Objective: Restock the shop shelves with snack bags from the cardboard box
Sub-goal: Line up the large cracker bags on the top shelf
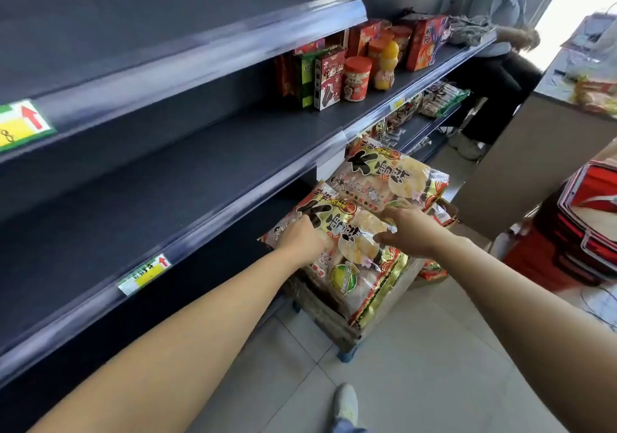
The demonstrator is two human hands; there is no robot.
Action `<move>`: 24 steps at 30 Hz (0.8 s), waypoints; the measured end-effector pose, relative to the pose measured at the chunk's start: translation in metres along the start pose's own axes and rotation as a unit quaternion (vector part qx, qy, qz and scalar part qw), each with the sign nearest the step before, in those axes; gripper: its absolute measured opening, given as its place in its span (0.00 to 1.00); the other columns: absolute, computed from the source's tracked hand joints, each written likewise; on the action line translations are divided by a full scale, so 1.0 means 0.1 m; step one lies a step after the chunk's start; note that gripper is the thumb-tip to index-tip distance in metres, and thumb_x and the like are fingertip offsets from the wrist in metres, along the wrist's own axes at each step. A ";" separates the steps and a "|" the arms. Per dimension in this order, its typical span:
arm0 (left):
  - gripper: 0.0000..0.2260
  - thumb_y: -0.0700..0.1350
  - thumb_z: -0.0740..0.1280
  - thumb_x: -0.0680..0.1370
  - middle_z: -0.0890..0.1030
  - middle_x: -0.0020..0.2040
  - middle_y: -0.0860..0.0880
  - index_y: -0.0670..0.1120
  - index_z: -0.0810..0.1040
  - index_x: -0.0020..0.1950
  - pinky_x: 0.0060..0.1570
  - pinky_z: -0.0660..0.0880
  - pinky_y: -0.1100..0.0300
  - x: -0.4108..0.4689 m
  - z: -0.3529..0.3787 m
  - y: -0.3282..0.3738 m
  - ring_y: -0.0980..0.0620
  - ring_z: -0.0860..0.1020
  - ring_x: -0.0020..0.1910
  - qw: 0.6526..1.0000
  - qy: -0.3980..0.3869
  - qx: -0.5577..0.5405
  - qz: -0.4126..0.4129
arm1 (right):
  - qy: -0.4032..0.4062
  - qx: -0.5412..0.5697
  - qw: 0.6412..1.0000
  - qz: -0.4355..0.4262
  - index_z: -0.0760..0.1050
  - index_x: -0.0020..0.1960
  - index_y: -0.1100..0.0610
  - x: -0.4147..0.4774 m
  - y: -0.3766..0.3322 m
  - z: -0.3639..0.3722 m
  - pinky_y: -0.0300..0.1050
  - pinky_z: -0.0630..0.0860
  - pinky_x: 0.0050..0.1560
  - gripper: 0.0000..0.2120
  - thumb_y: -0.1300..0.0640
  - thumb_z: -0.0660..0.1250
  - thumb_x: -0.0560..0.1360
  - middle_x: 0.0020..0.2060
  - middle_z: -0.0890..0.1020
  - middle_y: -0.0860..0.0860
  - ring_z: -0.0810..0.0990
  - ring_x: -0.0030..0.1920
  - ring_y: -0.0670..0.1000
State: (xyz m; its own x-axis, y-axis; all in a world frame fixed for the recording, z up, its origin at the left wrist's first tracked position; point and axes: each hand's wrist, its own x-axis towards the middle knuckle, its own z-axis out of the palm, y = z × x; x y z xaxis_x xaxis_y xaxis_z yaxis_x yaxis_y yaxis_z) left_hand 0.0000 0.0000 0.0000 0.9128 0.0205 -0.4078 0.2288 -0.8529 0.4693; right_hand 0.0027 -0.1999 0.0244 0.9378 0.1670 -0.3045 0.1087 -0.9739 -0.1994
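Note:
A large red and gold snack bag (pixel 354 265) with rice crackers printed on it lies on top of the cardboard box (pixel 334 319) on the floor by the shelving. My left hand (pixel 300 235) grips its left edge. My right hand (pixel 410 229) holds its upper right part, fingers curled over the plastic. A second bag of the same kind (pixel 384 175) lies just behind it, leaning toward the dark shelf (pixel 200 179). More bags show past the right hand.
Boxes and jars (pixel 357 75) stand on the middle shelf at the far end. Another person (pixel 497 32) is by the shelf end. A grey counter (pixel 521 165) and stacked red baskets (pixel 574 229) are on the right. My shoe (pixel 345 402) is on the tiled floor.

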 end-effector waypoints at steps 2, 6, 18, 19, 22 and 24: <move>0.29 0.46 0.66 0.75 0.69 0.70 0.42 0.39 0.61 0.73 0.61 0.69 0.53 0.09 0.05 0.08 0.43 0.70 0.67 0.997 0.014 -0.026 -0.067 | -0.015 0.002 1.000 0.005 0.67 0.70 0.56 0.13 0.07 0.01 0.52 0.73 0.64 0.27 0.45 0.65 0.76 0.64 0.74 0.54 0.74 0.62 0.55; 0.36 0.45 0.71 0.74 0.62 0.71 0.39 0.39 0.55 0.74 0.60 0.71 0.55 0.22 0.13 0.17 0.42 0.67 0.68 0.959 0.018 -0.181 -0.217 | -0.058 -0.007 0.998 0.010 0.68 0.68 0.57 0.41 0.17 0.07 0.51 0.75 0.61 0.25 0.45 0.65 0.76 0.61 0.75 0.54 0.75 0.59 0.55; 0.19 0.43 0.72 0.70 0.78 0.51 0.42 0.43 0.73 0.59 0.46 0.73 0.45 0.33 0.23 0.11 0.41 0.78 0.47 0.843 -0.013 -0.427 -0.327 | -0.136 0.096 0.986 0.006 0.66 0.69 0.60 0.90 0.22 0.26 0.44 0.79 0.49 0.27 0.45 0.63 0.77 0.51 0.78 0.54 0.78 0.45 0.50; 0.22 0.41 0.73 0.67 0.79 0.51 0.41 0.43 0.73 0.60 0.45 0.75 0.47 0.35 0.23 0.09 0.40 0.79 0.47 0.840 -0.005 -0.430 -0.331 | -0.147 0.124 0.981 0.000 0.61 0.74 0.56 0.90 0.21 0.27 0.44 0.76 0.55 0.30 0.45 0.63 0.77 0.59 0.76 0.56 0.78 0.51 0.52; 0.40 0.42 0.77 0.53 0.79 0.54 0.41 0.44 0.71 0.64 0.42 0.78 0.37 0.84 0.57 -0.31 0.37 0.81 0.48 0.836 0.033 -0.432 -0.337 | -0.173 0.247 0.953 0.000 0.45 0.77 0.43 0.83 0.16 0.28 0.44 0.68 0.63 0.38 0.47 0.65 0.77 0.74 0.63 0.56 0.72 0.65 0.56; 0.48 0.45 0.79 0.45 0.79 0.55 0.42 0.45 0.71 0.66 0.43 0.80 0.39 0.88 0.53 -0.35 0.39 0.80 0.50 0.838 0.050 -0.421 -0.343 | -0.181 0.301 0.936 0.024 0.47 0.78 0.48 0.79 0.11 0.29 0.41 0.73 0.53 0.39 0.48 0.67 0.76 0.66 0.73 0.58 0.79 0.51 0.52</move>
State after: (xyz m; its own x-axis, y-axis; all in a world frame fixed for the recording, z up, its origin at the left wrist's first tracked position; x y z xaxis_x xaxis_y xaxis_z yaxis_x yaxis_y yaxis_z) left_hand 0.0540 0.0040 -0.0938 0.4829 0.4349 -0.7601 0.8304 0.0481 0.5551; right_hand 0.0683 -0.1931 -0.0286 0.7515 0.2735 -0.6004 -0.2383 -0.7361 -0.6336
